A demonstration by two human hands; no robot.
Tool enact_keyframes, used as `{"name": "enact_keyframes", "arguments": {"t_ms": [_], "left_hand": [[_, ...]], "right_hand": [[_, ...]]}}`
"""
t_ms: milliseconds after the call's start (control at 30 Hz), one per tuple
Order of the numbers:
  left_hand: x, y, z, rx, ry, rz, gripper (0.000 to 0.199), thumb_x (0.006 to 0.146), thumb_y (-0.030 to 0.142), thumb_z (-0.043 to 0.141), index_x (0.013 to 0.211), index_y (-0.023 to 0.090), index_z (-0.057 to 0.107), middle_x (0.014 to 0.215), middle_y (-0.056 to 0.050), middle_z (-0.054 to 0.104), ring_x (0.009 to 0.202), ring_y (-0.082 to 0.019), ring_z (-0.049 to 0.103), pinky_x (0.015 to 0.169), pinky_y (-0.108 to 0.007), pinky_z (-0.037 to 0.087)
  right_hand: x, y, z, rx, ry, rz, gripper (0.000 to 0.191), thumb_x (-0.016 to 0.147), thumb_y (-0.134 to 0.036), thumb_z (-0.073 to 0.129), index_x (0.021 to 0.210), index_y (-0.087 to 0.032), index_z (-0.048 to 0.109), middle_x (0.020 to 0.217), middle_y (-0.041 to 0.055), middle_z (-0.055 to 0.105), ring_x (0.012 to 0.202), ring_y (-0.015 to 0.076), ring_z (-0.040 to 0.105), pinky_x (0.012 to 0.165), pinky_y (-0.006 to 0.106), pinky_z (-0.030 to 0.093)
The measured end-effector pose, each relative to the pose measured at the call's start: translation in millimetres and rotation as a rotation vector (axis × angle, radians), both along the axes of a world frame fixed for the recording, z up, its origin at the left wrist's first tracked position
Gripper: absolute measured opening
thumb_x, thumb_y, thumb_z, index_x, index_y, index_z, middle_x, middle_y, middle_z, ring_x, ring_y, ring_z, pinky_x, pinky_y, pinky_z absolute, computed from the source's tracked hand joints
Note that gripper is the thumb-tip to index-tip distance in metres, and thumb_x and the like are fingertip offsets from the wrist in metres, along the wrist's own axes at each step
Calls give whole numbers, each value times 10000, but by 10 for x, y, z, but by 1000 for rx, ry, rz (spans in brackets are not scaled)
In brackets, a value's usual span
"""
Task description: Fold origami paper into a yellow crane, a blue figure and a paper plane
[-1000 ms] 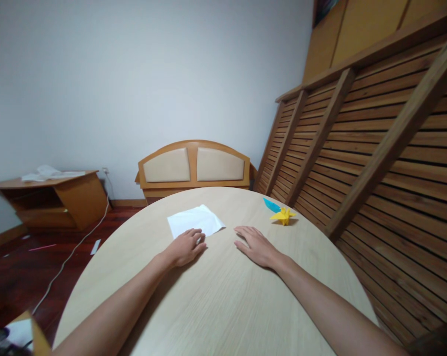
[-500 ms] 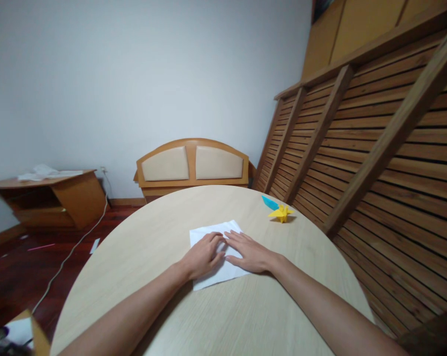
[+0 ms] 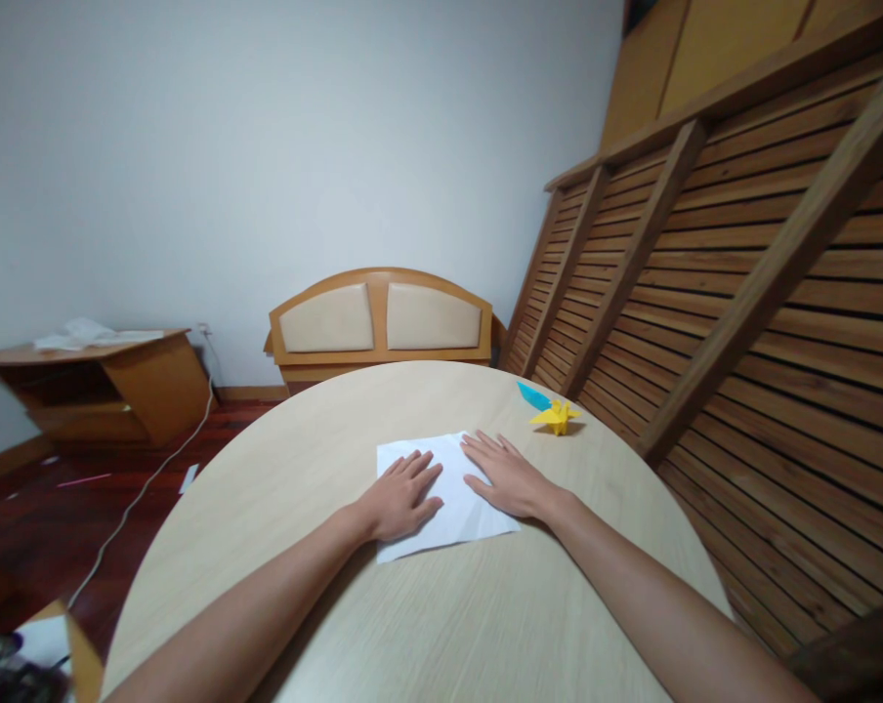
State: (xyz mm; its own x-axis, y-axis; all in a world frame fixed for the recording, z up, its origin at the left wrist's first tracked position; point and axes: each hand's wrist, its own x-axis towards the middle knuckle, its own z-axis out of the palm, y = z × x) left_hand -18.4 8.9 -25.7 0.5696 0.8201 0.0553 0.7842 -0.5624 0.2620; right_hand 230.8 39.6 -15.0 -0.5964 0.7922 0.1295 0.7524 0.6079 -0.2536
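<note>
A white sheet of paper, lightly creased, lies flat on the round pale wooden table. My left hand rests palm down on the sheet's left part, its fingers spread and pointing away from me. Over the right edge lies my right hand, also flat with fingers apart. Bare paper shows between the two hands. Both hands cover parts of the sheet's sides.
Beyond my right hand stands a yellow folded paper bird, with a blue paper piece just behind it. A slatted wooden panel leans along the table's right side. A cable runs over the floor at left.
My hands have moved apart, the left one outward to the left and the right one to the right. More of the paper's middle now shows between them.
</note>
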Motion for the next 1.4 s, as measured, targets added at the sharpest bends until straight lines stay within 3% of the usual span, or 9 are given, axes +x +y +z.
{"name": "enact_keyframes", "arguments": {"t_ms": [167,367,500,667,833,967,1067,1167,1400], "left_hand": [[-119,74,2,3,-7,-121,661,948,600,336,1519,271,285,1607,-83,222,1503,-273,176,1233,-515,194],[-275,230,-3,131,26,-20,545,973,511,354,1447,252,423,1547,-102,371,1451,-290,320,1186,-538,301],[-161,120,91,245,-67,-41,466,990,401,342,1399,223,478,1437,-105,521,1320,-242,502,1125,-469,418],[19,-73,143,93,-99,-265,603,956,522,394,1485,235,352,1530,-99,403,1432,-239,359,1206,-451,312],[-44,-47,112,-9,-38,-233,662,926,615,385,1484,260,362,1576,-94,316,1478,-282,259,1223,-528,226],[-88,-31,137,-10,-28,-234,727,866,665,474,1473,274,382,1575,-88,318,1479,-293,254,1222,-537,217],[-102,-20,149,-11,-31,-216,720,861,645,506,1462,263,401,1568,-96,330,1475,-296,265,1216,-547,225],[-145,16,143,-9,-34,-172,677,881,614,493,1448,252,422,1562,-95,343,1472,-294,275,1217,-549,223],[-198,49,175,78,-38,-193,661,859,592,544,1384,193,497,1511,-124,422,1436,-309,332,1201,-500,283]], "right_hand": [[-115,-63,23,-148,29,197,699,960,-625,355,1534,-228,316,1600,62,256,1492,243,172,1218,449,96],[-12,30,-37,-170,-45,-25,802,929,-705,310,1550,-200,269,1622,86,159,1501,288,110,1206,478,88],[-55,18,-57,-118,-70,-125,813,927,-702,296,1547,-177,283,1618,104,182,1493,309,137,1199,476,99],[-110,-8,-32,-112,-108,-142,796,942,-669,285,1551,-156,270,1620,115,174,1492,318,132,1200,463,103],[19,46,-44,-144,-92,-128,762,950,-665,277,1550,-195,276,1619,89,176,1489,343,130,1191,517,114],[100,84,-41,-73,-61,-167,676,963,-580,355,1493,-164,409,1586,128,279,1465,366,207,1172,542,156],[97,59,12,-8,45,-41,558,976,-511,385,1386,-171,551,1505,129,437,1422,306,328,1174,492,200],[55,-17,88,-64,130,120,564,949,-565,434,1367,-209,566,1449,95,514,1355,261,431,1155,432,278],[-63,-178,161,-143,53,180,914,701,-741,653,1440,-229,489,1538,112,388,1430,340,299,1186,491,192]]}}
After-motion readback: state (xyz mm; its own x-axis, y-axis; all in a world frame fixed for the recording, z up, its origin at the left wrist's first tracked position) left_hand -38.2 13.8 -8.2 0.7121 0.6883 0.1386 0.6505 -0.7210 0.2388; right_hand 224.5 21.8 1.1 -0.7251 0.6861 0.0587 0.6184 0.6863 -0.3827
